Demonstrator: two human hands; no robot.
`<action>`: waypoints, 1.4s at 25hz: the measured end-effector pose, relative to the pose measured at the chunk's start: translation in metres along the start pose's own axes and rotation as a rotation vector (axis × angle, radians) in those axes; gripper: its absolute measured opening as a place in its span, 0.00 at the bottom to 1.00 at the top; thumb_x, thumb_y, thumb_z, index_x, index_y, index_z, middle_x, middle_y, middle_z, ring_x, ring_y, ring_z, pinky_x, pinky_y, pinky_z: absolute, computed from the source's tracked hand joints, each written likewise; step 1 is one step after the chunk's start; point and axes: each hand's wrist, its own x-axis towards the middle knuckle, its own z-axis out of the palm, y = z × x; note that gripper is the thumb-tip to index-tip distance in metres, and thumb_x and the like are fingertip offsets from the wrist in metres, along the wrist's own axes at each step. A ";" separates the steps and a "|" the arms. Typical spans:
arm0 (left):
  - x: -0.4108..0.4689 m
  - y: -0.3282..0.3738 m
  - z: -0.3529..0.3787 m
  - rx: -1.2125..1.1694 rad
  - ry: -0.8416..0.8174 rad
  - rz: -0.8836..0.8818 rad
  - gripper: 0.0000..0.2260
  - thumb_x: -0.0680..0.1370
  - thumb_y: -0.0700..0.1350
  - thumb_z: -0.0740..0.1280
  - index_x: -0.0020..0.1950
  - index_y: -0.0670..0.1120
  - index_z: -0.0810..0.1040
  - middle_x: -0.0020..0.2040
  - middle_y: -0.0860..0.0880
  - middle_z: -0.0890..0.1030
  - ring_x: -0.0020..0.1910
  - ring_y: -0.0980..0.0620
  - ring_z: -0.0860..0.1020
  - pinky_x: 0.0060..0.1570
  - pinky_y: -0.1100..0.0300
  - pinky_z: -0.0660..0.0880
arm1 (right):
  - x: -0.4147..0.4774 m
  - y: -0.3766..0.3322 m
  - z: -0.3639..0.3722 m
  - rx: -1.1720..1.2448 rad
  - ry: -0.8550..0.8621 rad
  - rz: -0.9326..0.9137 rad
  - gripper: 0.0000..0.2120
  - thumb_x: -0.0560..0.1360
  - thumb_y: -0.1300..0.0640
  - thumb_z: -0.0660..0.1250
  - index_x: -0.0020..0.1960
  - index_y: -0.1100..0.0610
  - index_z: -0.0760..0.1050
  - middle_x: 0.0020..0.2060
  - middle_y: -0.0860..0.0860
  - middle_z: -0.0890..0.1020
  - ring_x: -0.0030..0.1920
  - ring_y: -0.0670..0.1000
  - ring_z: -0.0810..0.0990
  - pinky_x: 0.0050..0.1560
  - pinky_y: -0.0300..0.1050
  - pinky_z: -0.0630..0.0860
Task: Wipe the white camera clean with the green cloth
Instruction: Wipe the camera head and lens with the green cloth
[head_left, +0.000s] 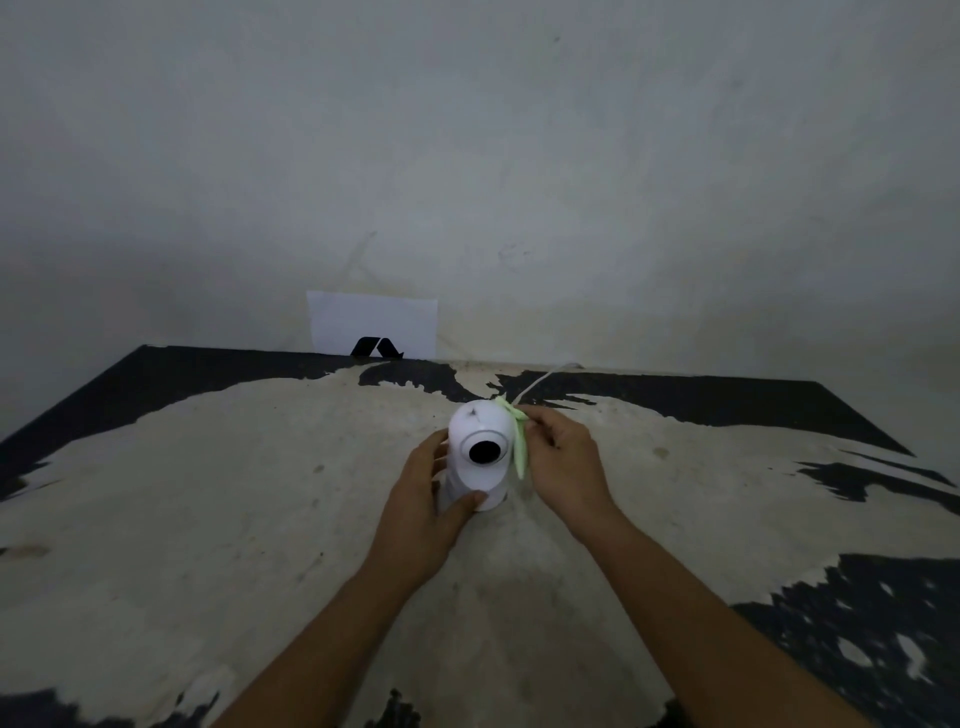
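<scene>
I see the rounded white plastic camera (480, 454) upright mid-table on the worn black-and-cream tabletop (208, 519), dark lens facing me. My left hand (423, 512) wraps its base, thumb across the front. My right hand (563, 460) pinches the crumpled pale green cloth (519, 441) against the camera's right side

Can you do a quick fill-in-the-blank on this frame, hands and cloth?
1. The green cloth is pinched in the ____ hand.
2. The left hand grips the white camera near its ____.
3. The camera's lens is coloured ____.
4. The cloth touches the camera's ____ side.

Missing words: right; base; black; right
</scene>
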 end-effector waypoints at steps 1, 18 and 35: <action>0.000 0.000 0.000 0.005 -0.004 0.003 0.31 0.72 0.48 0.73 0.71 0.50 0.64 0.66 0.52 0.73 0.61 0.56 0.73 0.59 0.62 0.71 | 0.004 -0.005 0.000 -0.016 0.004 -0.035 0.13 0.79 0.60 0.58 0.59 0.53 0.77 0.53 0.50 0.82 0.47 0.42 0.77 0.44 0.26 0.69; 0.003 -0.009 0.002 -0.003 -0.016 -0.020 0.32 0.71 0.50 0.73 0.72 0.50 0.63 0.67 0.52 0.72 0.61 0.57 0.73 0.57 0.68 0.70 | 0.024 -0.025 0.002 -0.179 -0.383 -0.399 0.13 0.80 0.59 0.56 0.58 0.50 0.76 0.52 0.48 0.81 0.49 0.45 0.77 0.47 0.33 0.71; 0.003 -0.008 0.001 0.024 -0.032 0.004 0.32 0.72 0.50 0.72 0.73 0.49 0.62 0.68 0.52 0.71 0.62 0.59 0.71 0.58 0.67 0.68 | 0.023 -0.021 -0.004 -0.188 -0.477 -0.653 0.13 0.78 0.63 0.60 0.58 0.56 0.78 0.58 0.49 0.81 0.61 0.44 0.75 0.62 0.35 0.69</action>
